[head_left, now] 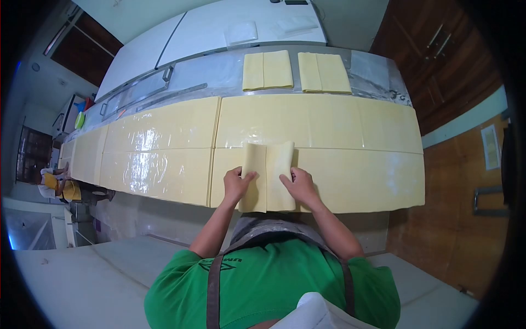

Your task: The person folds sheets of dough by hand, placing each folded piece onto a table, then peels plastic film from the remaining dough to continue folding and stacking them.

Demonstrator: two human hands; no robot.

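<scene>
A pale yellow folded sheet [267, 181], which looks like rolled dough, is between my hands at the table's near edge. Its two sides are turned inward to meet at a middle line, and both stand a little raised. My left hand [238, 184] pinches the left side with thumb and fingers. On the opposite side, my right hand [299, 185] has its thumb on top and its fingers curled at the edge. Beneath lie large flat yellow sheets [356, 175], smooth and shiny, stacked in rows along the table.
Two folded yellow sheets [267, 70] [324, 72] lie at the back of the metal table [189, 74]. Behind it, a white surface [205, 27] holds clear plastic packs [241, 33]. Another person [68, 186] stands at the far left end. Wooden cabinets [438, 49] are on the right.
</scene>
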